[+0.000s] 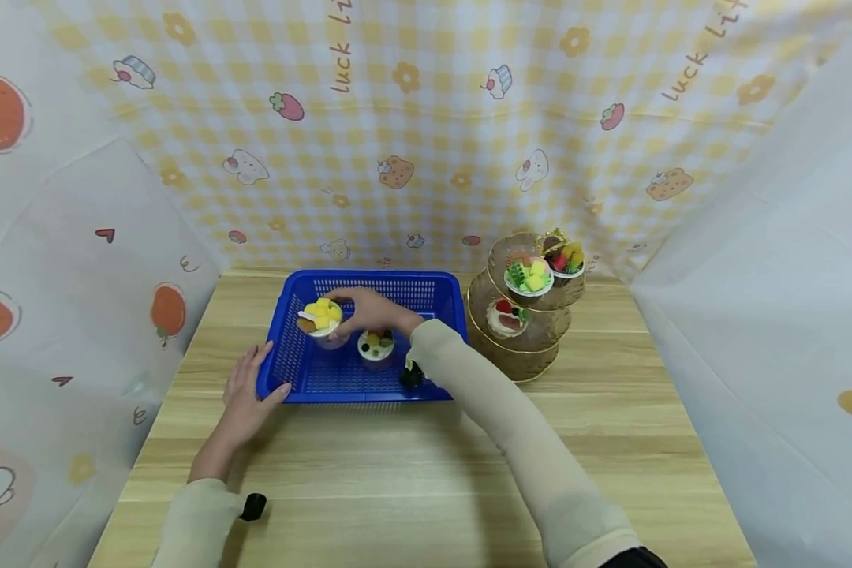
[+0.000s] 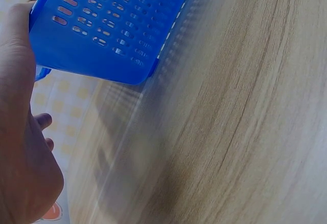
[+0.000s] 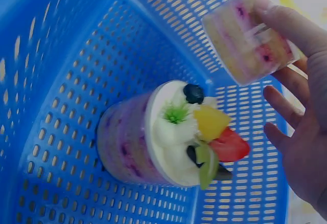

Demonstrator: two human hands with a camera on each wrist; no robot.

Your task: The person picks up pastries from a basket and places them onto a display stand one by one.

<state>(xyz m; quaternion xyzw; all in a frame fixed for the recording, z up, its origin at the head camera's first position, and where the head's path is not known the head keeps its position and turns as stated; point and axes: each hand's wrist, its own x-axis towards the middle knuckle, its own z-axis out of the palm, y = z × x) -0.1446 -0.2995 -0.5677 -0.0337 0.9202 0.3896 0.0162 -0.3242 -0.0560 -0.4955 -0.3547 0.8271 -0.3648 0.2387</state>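
My right hand (image 1: pixel 369 308) pinches a clear dessert cup topped with yellow fruit cubes (image 1: pixel 323 318), above the left part of a blue plastic basket (image 1: pixel 369 275). In the right wrist view, thumb and fingers hold that cup (image 3: pixel 250 40) by its side, its layered cake showing through the wall. Below it, a second cake cup (image 3: pixel 127 137) stands in the basket, with white cream, berries and yellow fruit on top. My left hand (image 1: pixel 244 394) grips the basket's front left corner, thumb at the front rim and fingers along the left side.
Right of the basket stands a tiered amber stand (image 1: pixel 532 335) with gold rims. Two fruit-topped cups, one of them a green and yellow cup (image 1: pixel 528 278), sit on its top tier; a cream dessert (image 1: pixel 507 319) lies lower. A dark item (image 1: pixel 411 376) is in the basket's front right.
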